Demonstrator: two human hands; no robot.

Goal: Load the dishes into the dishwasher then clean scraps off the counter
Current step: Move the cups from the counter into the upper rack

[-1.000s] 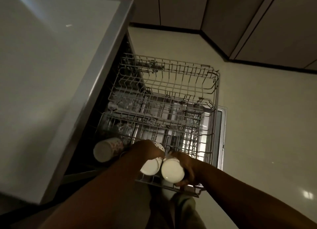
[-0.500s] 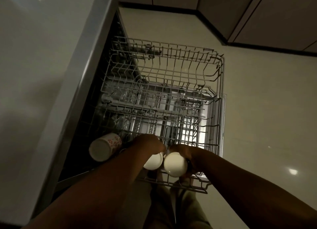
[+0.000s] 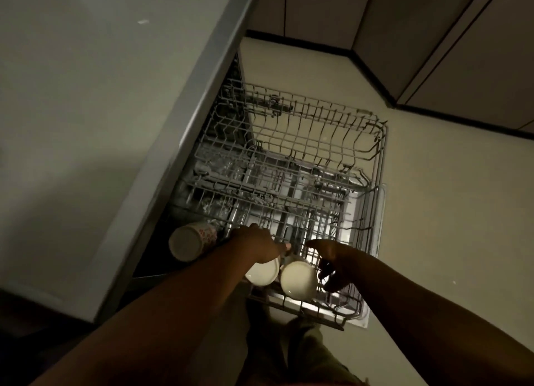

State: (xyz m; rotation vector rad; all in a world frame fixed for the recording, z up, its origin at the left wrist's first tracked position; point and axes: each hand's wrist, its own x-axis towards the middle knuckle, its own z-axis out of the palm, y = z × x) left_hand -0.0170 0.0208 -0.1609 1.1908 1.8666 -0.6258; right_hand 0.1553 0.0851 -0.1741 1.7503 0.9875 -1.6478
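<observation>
Left hand [image 3: 257, 245] lies curled over the top of a white cup [image 3: 263, 271], fingers wrapped on it, one fingertip poking right toward the other cup. Right hand [image 3: 332, 262] sits just right of second white cup [image 3: 297, 278]; fingers loosely curved and spread, dark gap between palm and cup, whether any fingertip touches the cup cannot be told. Both cups stand upside down, bases toward camera, side by side and touching or nearly so, in the near edge of the pulled-out upper rack [image 3: 372, 166]. Third cup, floral cup [image 3: 192, 241], lies tilted at the rack's near left corner, base toward camera, just left of the left forearm and apart from the two white cups. Rest of the upper rack is bare wire. Lower rack [image 3: 277, 189] shows through the wires below, some glassware-like shine at its left side, too dim to name. Open door [image 3: 375, 212] edge shows bright beneath the racks on the right. Counter [image 3: 101, 111] overhangs on the left, hiding the dishwasher's left side; one small pale scrap [image 3: 142, 22] on it far up. Cabinets [image 3: 433, 24] across the floor [image 3: 448, 212]. Person's trousers [image 3: 306, 354] at bottom. Both forearms cross the near frame and cover the rack's front rail in part.
</observation>
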